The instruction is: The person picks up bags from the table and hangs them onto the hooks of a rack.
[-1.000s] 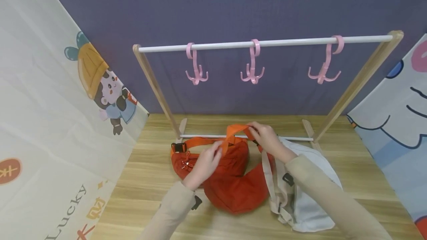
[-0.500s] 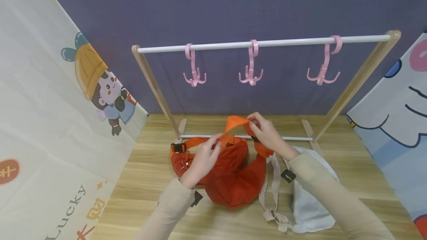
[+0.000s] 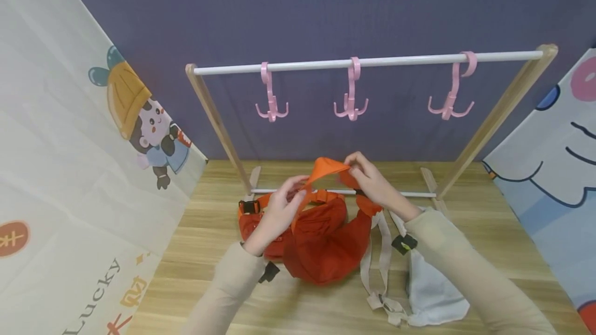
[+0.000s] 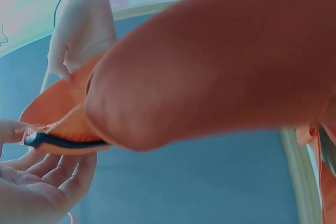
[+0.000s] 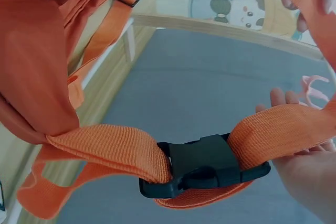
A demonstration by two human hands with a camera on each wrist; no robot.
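**Orange strap up in both hands, bag not on a hook yet**

Done: I'm holding the strap of the front red-orange waist bag above the counter, and its black side-release buckle is showing clipped. Left, as far as I'm judging: the bag is relying on my hands alone. The strap is arching well below the middle pink hook, touching no hook. Calling it midway.

Bag is hanging low, partly covering the rear red-orange waist bag; can't tell whether its bottom is touching the counter. Rear bag and white bag are lying on the counter, neither in my grip.

Pose: forearms are coming in from the near edge and converging. Left hand is angling up and rightward, thumb on one face of the strap, fingers spreading beneath, so clamped on it. Right hand is sitting slightly higher and farther out, angling up and leftward, thumb and fingertips pinching the strap. Hands are staying apart, strap bridging the gap. Buckle is hanging on the right-hand side, just below my right fingers.
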